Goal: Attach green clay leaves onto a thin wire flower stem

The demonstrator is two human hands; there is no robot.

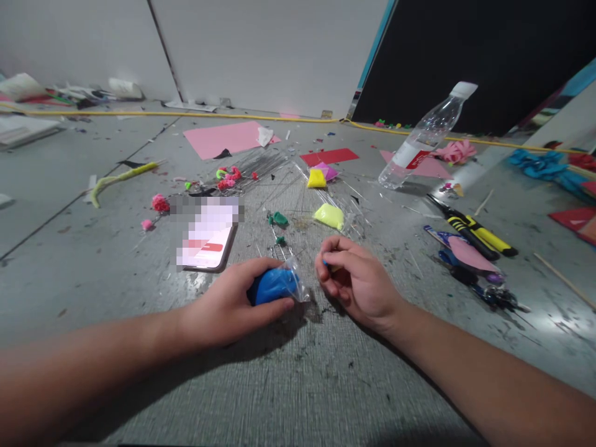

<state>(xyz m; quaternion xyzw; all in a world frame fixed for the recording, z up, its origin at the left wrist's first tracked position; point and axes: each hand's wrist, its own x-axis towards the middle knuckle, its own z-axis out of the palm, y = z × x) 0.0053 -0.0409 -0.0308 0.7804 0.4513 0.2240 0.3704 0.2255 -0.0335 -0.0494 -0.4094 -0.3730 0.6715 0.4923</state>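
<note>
My left hand is wrapped round a lump of blue clay in a clear plastic bag, resting on the grey floor. My right hand lies just to its right, fingers curled in a pinch on a tiny blue bit of clay. A phone lies flat just beyond my left hand. Small green clay pieces and a yellow-green clay bag lie a little farther out.
A clear plastic bottle lies tilted at the right. Scissors and a yellow-black tool sit right of my right hand. Thin wires, pink paper, red paper, a yellow clay bag and pink clay bits are scattered ahead.
</note>
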